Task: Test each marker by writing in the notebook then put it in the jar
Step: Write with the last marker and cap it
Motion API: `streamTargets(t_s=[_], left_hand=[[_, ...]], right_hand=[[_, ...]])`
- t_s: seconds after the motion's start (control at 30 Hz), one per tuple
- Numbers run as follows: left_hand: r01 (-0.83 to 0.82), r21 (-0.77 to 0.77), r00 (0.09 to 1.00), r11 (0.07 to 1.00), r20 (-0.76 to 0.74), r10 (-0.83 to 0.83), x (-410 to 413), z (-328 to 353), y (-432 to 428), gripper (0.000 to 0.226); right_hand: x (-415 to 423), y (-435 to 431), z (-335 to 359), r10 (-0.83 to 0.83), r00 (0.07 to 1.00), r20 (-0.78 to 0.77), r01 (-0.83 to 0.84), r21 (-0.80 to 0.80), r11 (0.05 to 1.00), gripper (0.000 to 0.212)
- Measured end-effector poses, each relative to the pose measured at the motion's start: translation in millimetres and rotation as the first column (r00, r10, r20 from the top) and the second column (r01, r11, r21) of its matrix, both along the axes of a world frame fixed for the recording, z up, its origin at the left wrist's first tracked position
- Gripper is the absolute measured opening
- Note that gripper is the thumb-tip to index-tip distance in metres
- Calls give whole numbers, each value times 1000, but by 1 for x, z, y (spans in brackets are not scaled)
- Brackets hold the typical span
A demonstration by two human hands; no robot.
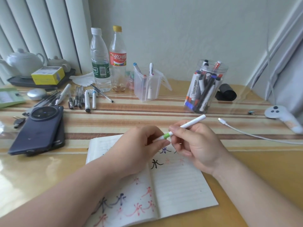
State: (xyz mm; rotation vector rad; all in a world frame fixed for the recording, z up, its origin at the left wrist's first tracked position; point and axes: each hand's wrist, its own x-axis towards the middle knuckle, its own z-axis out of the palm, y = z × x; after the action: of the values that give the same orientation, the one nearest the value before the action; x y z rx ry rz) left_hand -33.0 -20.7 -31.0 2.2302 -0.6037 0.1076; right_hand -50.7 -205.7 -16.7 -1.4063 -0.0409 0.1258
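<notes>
White marker (188, 124) with a green band, held in the air over the open notebook (178, 190), tilted, far end pointing up toward the jar (205, 89). Left hand (139, 149) pinches the near end beside the green band, fingers curled. Right hand (195, 145) grips the barrel, fingers curled round it. Cap on or off: cannot tell, the tip is hidden.

Notebook lies flat on the table (255, 163) under both hands, with red, blue and black characters on its pages. Jar stands upright beyond the hands, well apart, full of markers. Clear square holder (147, 89) left of the jar, a few markers inside. Loose pens (82, 99) in a row, two bottles (100, 63) behind them, stacked phones (39, 128) far left, white cable (246, 133) on the right.
</notes>
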Motion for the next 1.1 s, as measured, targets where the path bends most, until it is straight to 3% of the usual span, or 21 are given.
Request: streamTargets(t_s=[0.13,0.27,0.37,0.53,0.63,0.73,0.87,0.93,1.1], left_hand=[[73,-122,996,990,63,-65,3,-4,3,42],[134,-141,985,981,128,-116,0,-2,2,25],[135,-112,980,985,160,-116,0,-1,-1,28],[61,-250,998,966,-11,-66,6,-1,10,51],[48,-212,997,976,-52,-61,7,-1,16,53],[76,-162,986,984,-132,-98,4,0,14,47],[116,-169,960,979,-233,-154,3,2,16,47],[133,-141,953,981,-255,-166,3,4,17,49],[171,-20,954,985,-246,-170,0,8,14,48]], right_hand=[[0,1,4,6,1000,29,-10,149,989,18],[-1,1,3,25,998,52,-33,165,986,18],[0,2,3,5,995,101,-22,164,986,17],[12,-20,5,-248,963,106,206,304,930,21],[10,-26,-2,-241,965,108,224,148,963,24],[-2,-17,3,-59,993,103,65,-52,997,17],[-21,-12,24,236,971,-47,-235,-395,888,15],[-30,-8,25,266,960,-85,-276,-438,855,9],[-45,0,3,161,987,13,-141,-425,894,4]])
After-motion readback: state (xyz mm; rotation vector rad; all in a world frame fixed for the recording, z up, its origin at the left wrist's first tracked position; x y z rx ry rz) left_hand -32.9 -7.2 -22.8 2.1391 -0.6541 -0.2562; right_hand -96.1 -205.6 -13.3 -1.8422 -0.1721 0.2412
